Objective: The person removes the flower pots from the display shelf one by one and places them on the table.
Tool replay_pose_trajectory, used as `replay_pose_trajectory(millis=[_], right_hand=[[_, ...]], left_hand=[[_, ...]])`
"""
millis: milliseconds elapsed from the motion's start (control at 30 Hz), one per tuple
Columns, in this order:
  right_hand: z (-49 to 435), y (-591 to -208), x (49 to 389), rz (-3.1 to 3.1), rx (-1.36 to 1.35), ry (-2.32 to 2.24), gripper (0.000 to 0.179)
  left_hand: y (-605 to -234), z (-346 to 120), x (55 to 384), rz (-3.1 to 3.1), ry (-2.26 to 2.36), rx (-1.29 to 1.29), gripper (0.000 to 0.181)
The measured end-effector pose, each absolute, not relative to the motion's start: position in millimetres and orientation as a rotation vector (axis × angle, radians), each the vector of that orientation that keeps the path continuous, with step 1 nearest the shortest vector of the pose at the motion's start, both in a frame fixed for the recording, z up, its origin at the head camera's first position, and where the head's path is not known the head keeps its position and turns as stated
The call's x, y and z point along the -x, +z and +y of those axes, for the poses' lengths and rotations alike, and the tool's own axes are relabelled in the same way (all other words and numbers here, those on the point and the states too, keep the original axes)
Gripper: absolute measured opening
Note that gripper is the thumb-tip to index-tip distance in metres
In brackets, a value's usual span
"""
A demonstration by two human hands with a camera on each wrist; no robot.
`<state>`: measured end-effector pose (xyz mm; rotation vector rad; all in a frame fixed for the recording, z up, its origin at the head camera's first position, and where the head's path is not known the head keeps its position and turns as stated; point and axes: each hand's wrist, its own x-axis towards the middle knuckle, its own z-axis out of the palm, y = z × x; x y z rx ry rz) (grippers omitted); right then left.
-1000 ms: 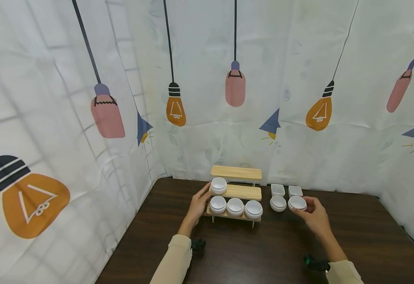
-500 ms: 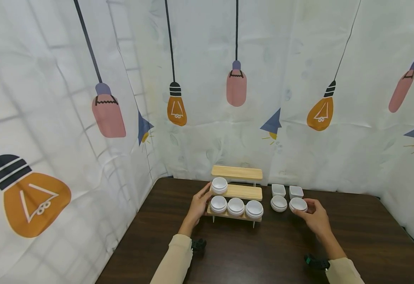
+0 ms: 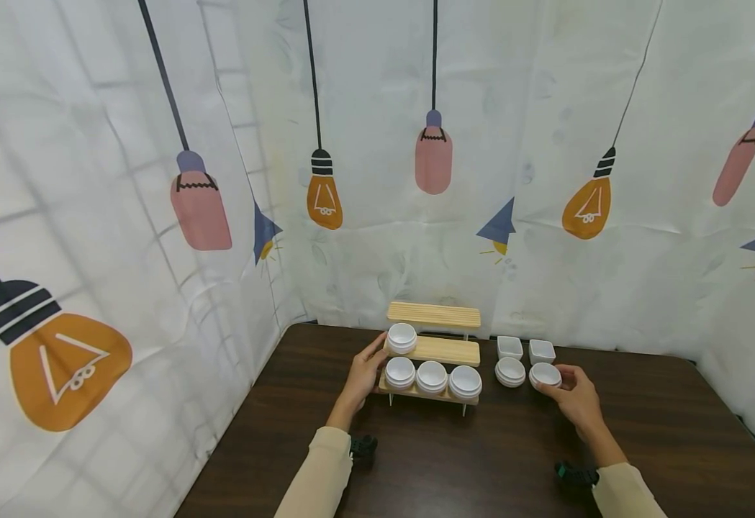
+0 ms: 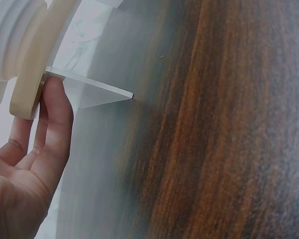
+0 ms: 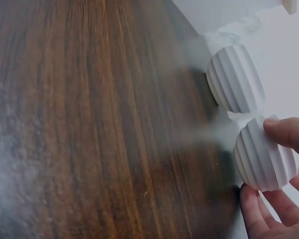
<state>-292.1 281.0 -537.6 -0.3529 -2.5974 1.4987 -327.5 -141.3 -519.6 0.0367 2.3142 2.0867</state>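
Note:
In the head view a three-tier wooden rack (image 3: 447, 350) stands at the middle of the table. Its lowest shelf bears three round white pots (image 3: 432, 378), and another round pot (image 3: 401, 338) sits at the left of the middle shelf. My left hand (image 3: 359, 378) holds the rack's left end; the left wrist view has its fingers around the wooden shelf end (image 4: 27, 92), beside a clear leg. My right hand (image 3: 578, 403) grips a white ribbed pot (image 5: 264, 158) between thumb and fingers, next to a second ribbed pot (image 5: 235, 79).
Two square white pots (image 3: 509, 347) stand behind the ribbed ones, near the back edge of the dark wooden table (image 3: 468, 460). A curtain (image 3: 377, 252) printed with lamps hangs behind and at the sides. The top shelf (image 3: 434, 314) bears nothing.
Both hands keep their holds on the rack and the ribbed pot. The whole head view has shifted very slightly; no pot has visibly changed place.

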Motion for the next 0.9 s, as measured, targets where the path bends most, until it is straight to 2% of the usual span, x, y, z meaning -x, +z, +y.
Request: replay_pose_trajectory(millis=[467, 900], right_hand=[[284.3, -540.5, 298.7, -2.630, 0.353, 1.504, 0.076], [286.4, -546.7, 300.2, -2.622, 0.293, 1.508, 0.078]], left_hand=[[-513.6, -141.6, 324.8, 2.279, 2.092, -0.046, 0.051], [-479.7, -140.2, 302.1, 2.266, 2.078, -0.090, 0.052]])
